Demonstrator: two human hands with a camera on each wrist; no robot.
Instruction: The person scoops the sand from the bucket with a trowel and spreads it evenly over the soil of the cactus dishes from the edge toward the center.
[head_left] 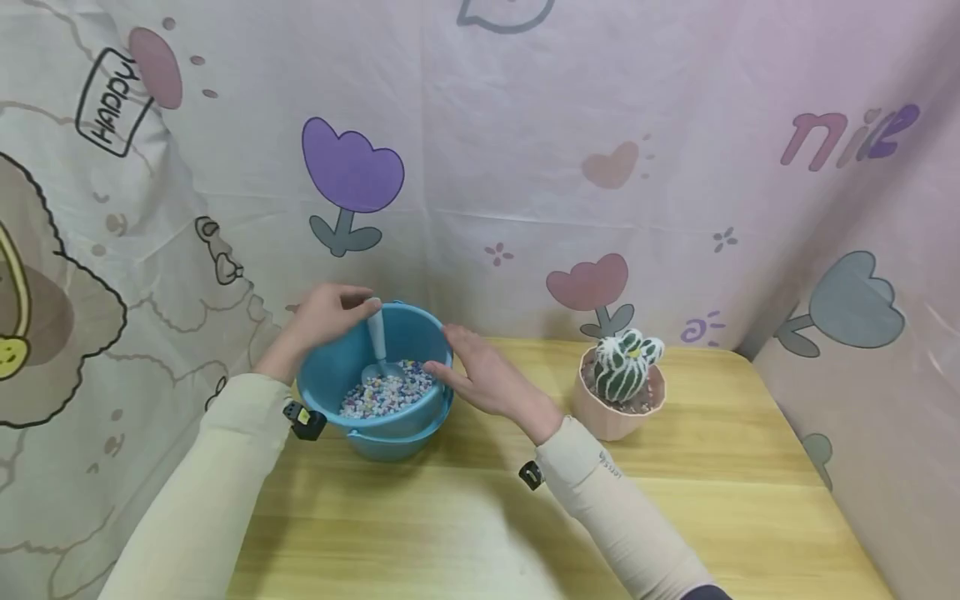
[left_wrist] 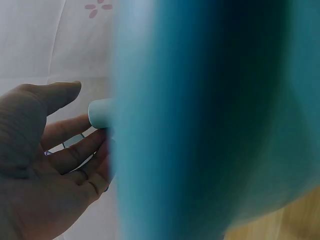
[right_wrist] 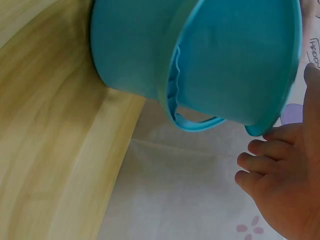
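Scoop in the pebble bucket
I see my left hand (head_left: 322, 317) pinching the pale scoop (head_left: 377, 343) handle, its blade in the coloured pebbles (head_left: 386, 393) inside the blue bucket (head_left: 352, 367) on the bench (head_left: 480, 517); my right hand (head_left: 480, 375), fingers straight, rests against the bucket's rim, near the potted cactus (head_left: 621, 382)

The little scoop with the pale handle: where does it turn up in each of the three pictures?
Head view: the scoop stands in the blue bucket, left of centre, its handle top held by the left hand.
Left wrist view: only the handle tip shows, mid-left, against the fingers.
Right wrist view: not in it.
Shared landmark: the blue bucket.
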